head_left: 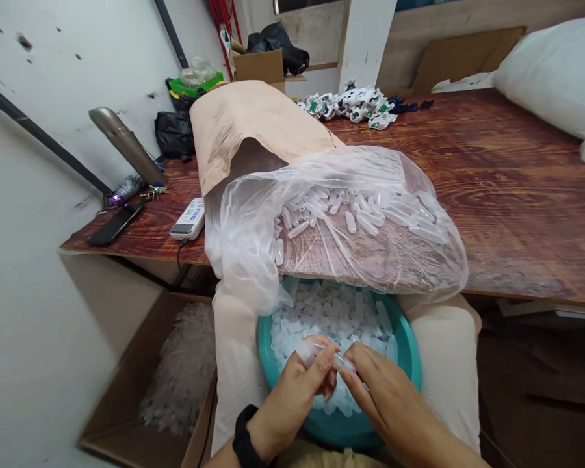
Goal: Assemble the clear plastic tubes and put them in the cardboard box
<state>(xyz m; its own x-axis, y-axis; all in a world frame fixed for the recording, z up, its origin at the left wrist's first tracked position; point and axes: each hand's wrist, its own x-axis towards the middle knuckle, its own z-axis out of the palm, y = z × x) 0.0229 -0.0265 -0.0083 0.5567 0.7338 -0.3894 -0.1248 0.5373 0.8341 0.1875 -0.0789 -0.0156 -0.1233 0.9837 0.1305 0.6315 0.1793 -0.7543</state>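
Note:
My left hand (299, 380), with a black band at the wrist, is closed around a clear plastic piece whose pale end shows above the thumb. My right hand (383, 383) pinches a small translucent plastic tube (344, 363) close to the left fingertips. Whether these are one piece or two, I cannot tell. Both hands are over a teal basin (413, 354) set between my legs. Whitish plastic tubes (334, 312) fill the basin. Past it, a clear plastic bag (370, 253) lies spread on the table edge with more tubes (365, 218) in it.
A cardboard box (121, 383) holding clear plastic pieces stands on the floor at left. The wooden table (517, 188) carries a large tan paper sack (258, 117), a phone (116, 224), a white power bank (189, 220), white-and-green items (351, 104) and a stuffed white bag (556, 75).

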